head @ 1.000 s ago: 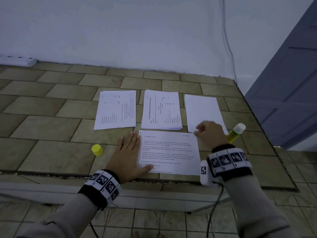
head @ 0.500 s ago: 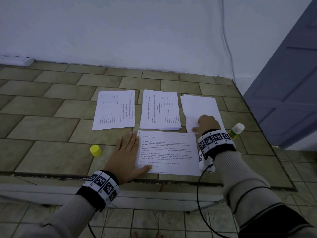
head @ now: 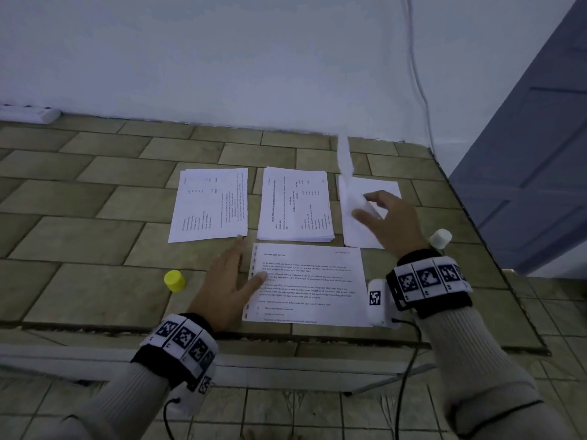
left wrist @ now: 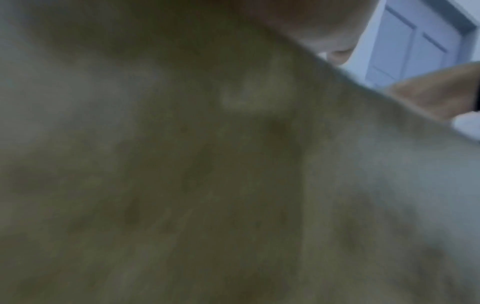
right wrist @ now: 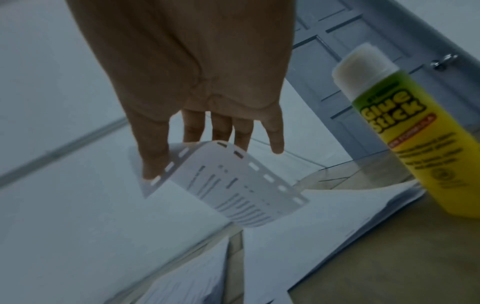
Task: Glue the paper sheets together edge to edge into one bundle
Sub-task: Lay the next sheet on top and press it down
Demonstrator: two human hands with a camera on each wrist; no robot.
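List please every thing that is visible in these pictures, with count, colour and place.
paper stacks: three, white, in a row at the back of the tiled surface
single printed sheet: one, white, near edge
lifted sheet: one, white, curled above the right stack
glue stick: one, yellow, uncapped, upright at right
cap: one, yellow, left
power strip: one, white, far left
door: one, grey-blue, right
left hand: flat, thumb on the single printed sheet
right hand: pinches the lifted sheet

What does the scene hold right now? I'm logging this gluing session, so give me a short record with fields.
left hand: flat, presses the printed sheet near its left edge
right hand: pinches and lifts a sheet from the right pile
glue stick: upright, uncapped, beside the right pile
yellow cap: on the tiles, left of the left hand
other piles: two, printed
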